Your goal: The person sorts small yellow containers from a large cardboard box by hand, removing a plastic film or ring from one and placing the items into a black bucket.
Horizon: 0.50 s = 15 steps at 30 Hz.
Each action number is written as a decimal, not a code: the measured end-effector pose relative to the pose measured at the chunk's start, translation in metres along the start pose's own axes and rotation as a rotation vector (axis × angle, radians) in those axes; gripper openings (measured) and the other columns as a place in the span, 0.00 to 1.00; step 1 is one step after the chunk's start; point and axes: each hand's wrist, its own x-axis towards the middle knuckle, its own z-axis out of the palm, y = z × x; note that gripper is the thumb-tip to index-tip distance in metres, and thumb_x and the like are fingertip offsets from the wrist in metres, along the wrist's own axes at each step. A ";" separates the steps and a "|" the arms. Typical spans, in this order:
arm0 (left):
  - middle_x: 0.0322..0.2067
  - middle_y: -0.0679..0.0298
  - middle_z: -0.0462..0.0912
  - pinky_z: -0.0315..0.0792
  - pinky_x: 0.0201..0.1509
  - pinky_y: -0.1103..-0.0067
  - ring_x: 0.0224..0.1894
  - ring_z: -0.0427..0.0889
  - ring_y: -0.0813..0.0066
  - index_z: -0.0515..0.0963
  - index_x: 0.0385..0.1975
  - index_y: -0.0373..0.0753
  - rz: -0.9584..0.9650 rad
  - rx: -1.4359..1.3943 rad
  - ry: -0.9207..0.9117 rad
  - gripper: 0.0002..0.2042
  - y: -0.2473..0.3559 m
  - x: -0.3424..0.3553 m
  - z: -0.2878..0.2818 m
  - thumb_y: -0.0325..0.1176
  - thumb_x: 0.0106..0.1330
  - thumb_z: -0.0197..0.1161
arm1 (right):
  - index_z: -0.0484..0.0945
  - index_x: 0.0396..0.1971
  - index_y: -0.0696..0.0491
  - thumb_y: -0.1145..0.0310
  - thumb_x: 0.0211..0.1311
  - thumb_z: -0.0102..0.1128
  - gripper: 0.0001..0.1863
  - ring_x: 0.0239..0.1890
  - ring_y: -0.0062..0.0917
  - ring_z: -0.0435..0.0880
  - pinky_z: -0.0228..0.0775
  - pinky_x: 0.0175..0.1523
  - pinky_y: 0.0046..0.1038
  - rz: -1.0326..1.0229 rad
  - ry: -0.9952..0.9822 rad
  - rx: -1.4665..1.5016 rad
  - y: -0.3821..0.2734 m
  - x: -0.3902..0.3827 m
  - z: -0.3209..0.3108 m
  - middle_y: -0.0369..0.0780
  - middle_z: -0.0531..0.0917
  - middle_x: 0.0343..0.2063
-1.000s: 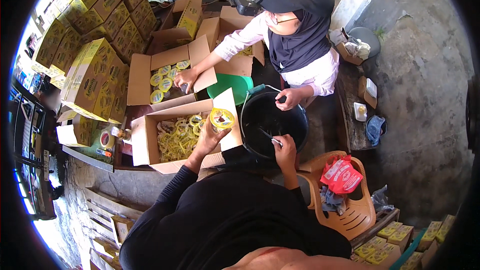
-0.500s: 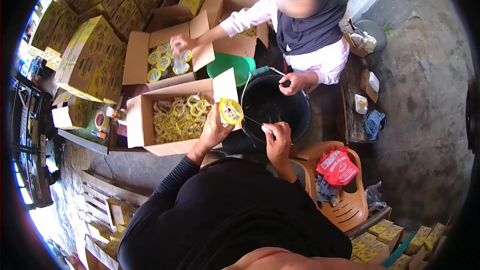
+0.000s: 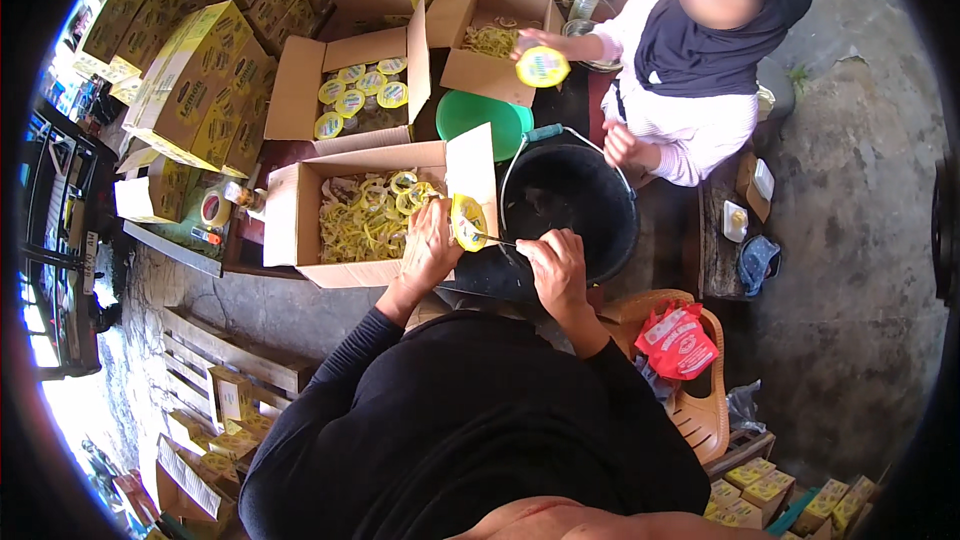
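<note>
My left hand (image 3: pixel 430 248) is closed around a plastic cup (image 3: pixel 467 224) with a yellow printed film lid, tilted so that the lid faces right. A thin, dark, pointed blade (image 3: pixel 497 240) is pinched in the fingers of my right hand (image 3: pixel 556 265). Its tip meets the edge of the lid; whether it has gone through the film, I cannot tell. Just left of my left hand stands an open carton (image 3: pixel 362 275) full of yellow-rimmed lid scraps (image 3: pixel 365 220). Beyond my right hand is a large black bucket (image 3: pixel 620 240) with a wire handle.
Across from me, a co-worker holds another yellow-lidded cup (image 3: pixel 542 67). Behind the scraps carton are a carton of lidded cups (image 3: pixel 290 100) and a green basin (image 3: pixel 485 120). Yellow cartons (image 3: pixel 190 90) are stacked at left. An orange chair (image 3: pixel 708 420) holds a red bag (image 3: pixel 677 342).
The blade in my right hand has come up against the cup's lid. The co-worker's hand has left the carton of cups and moved right, now holding a cup. My view has shifted slightly.
</note>
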 end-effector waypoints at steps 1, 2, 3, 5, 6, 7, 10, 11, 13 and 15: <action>0.41 0.45 0.77 0.70 0.50 0.58 0.45 0.77 0.43 0.65 0.55 0.29 0.008 -0.008 0.003 0.31 0.001 0.001 -0.001 0.28 0.51 0.70 | 0.82 0.36 0.48 0.77 0.51 0.66 0.12 0.35 0.30 0.75 0.66 0.45 0.34 -0.012 -0.008 -0.006 0.000 0.002 -0.002 0.34 0.74 0.28; 0.40 0.45 0.77 0.70 0.50 0.59 0.44 0.77 0.43 0.65 0.55 0.29 0.016 -0.016 0.005 0.31 0.003 0.003 -0.003 0.28 0.51 0.70 | 0.82 0.36 0.48 0.77 0.52 0.65 0.11 0.35 0.29 0.75 0.66 0.45 0.34 -0.023 0.001 -0.025 0.000 0.002 -0.002 0.34 0.74 0.28; 0.39 0.45 0.77 0.70 0.50 0.59 0.44 0.77 0.43 0.65 0.56 0.29 0.026 -0.025 0.007 0.31 0.005 0.004 -0.005 0.28 0.51 0.70 | 0.82 0.36 0.48 0.76 0.52 0.65 0.11 0.35 0.29 0.75 0.66 0.46 0.33 -0.033 0.011 -0.044 0.000 0.003 -0.002 0.34 0.74 0.28; 0.39 0.45 0.77 0.71 0.49 0.60 0.44 0.77 0.43 0.65 0.54 0.29 -0.008 -0.069 -0.054 0.31 0.005 0.007 -0.004 0.28 0.50 0.69 | 0.82 0.37 0.49 0.75 0.53 0.64 0.10 0.35 0.28 0.75 0.66 0.46 0.33 -0.053 0.029 -0.084 0.000 0.002 -0.003 0.33 0.74 0.27; 0.39 0.44 0.77 0.71 0.49 0.60 0.44 0.77 0.43 0.65 0.54 0.29 -0.023 -0.091 -0.087 0.30 0.005 0.009 -0.004 0.27 0.50 0.69 | 0.82 0.37 0.49 0.75 0.54 0.64 0.10 0.35 0.28 0.75 0.66 0.46 0.32 -0.062 0.038 -0.103 0.000 0.001 -0.002 0.33 0.74 0.27; 0.38 0.44 0.78 0.72 0.48 0.60 0.43 0.78 0.43 0.65 0.53 0.29 -0.025 -0.091 -0.093 0.30 0.005 0.010 -0.003 0.28 0.50 0.69 | 0.82 0.37 0.49 0.75 0.54 0.63 0.10 0.35 0.27 0.75 0.66 0.46 0.32 -0.074 0.046 -0.125 0.001 -0.001 0.000 0.33 0.74 0.27; 0.36 0.45 0.79 0.74 0.45 0.60 0.41 0.79 0.43 0.64 0.51 0.29 -0.064 -0.134 -0.164 0.29 0.007 0.016 -0.001 0.28 0.48 0.68 | 0.82 0.38 0.50 0.75 0.54 0.63 0.10 0.35 0.27 0.75 0.67 0.46 0.32 -0.061 0.061 -0.169 0.004 -0.005 0.000 0.33 0.74 0.28; 0.35 0.45 0.79 0.74 0.44 0.60 0.40 0.80 0.43 0.64 0.51 0.29 -0.102 -0.176 -0.220 0.29 0.010 0.022 -0.003 0.29 0.48 0.68 | 0.82 0.38 0.50 0.75 0.54 0.63 0.10 0.35 0.27 0.75 0.67 0.46 0.32 -0.045 0.067 -0.176 0.005 -0.007 -0.001 0.33 0.74 0.28; 0.30 0.48 0.81 0.76 0.38 0.61 0.34 0.82 0.44 0.62 0.52 0.30 -0.054 -0.195 -0.239 0.31 0.013 0.031 -0.001 0.29 0.49 0.68 | 0.82 0.38 0.50 0.75 0.55 0.62 0.10 0.35 0.27 0.75 0.66 0.46 0.32 -0.015 0.079 -0.188 0.007 -0.009 -0.004 0.34 0.74 0.28; 0.29 0.49 0.81 0.76 0.37 0.61 0.33 0.83 0.45 0.62 0.52 0.31 -0.033 -0.206 -0.306 0.30 0.013 0.041 0.002 0.29 0.49 0.68 | 0.82 0.37 0.50 0.75 0.55 0.62 0.09 0.35 0.28 0.75 0.66 0.46 0.32 0.008 0.105 -0.211 0.009 -0.012 -0.005 0.34 0.74 0.27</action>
